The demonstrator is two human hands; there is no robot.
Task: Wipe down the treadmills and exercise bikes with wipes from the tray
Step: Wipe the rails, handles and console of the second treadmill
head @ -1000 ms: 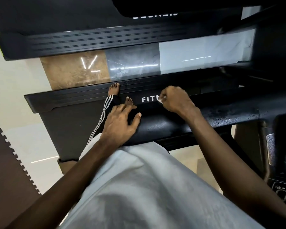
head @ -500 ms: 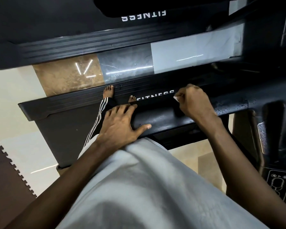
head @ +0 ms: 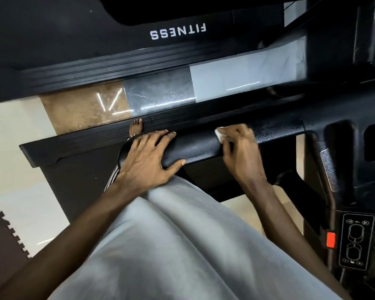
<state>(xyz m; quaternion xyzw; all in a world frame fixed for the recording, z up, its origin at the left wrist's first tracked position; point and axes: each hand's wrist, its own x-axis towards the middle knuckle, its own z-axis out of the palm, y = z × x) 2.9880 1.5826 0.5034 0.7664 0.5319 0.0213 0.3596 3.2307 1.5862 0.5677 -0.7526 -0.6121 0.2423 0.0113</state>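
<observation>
- Bottom of frame: the person's grey cloth garment (head: pixel 182 245) fills the near field, and both forearms reach up from it.
- Lower right: a black button panel with a red square switch (head: pixel 355 241) sits on the treadmill's frame. Cannot tell whether it has been wiped.
- Middle left: the left hand (head: pixel 147 154) lies spread over the rounded end of the black padded tubular handrail (head: pixel 197 147). Its fingers are fairly straight and it grasps nothing; it looks like a steadying hold.
- Middle right: the right hand (head: pixel 240 152) is clenched round a small white wipe (head: pixel 219 134) and presses it onto the top of the handrail, roughly midway along.
- The handrail between the hands looks matte. To the right of the wipe, beads of liquid (head: pixel 277 131) cover it. Judgement: this bar is about half done, and the beaded stretch is left.
- Beyond: a bare foot (head: pixel 135 126) rests on the ribbed black deck side rail (head: pixel 85 144).
- Top: past a strip of glossy floor tiles (head: pixel 85 109) is a second black treadmill lettered FITNESS (head: pixel 178 31), probably still to do.
- The tray and the bikes are out of view, so the task is likely at an early stage.
</observation>
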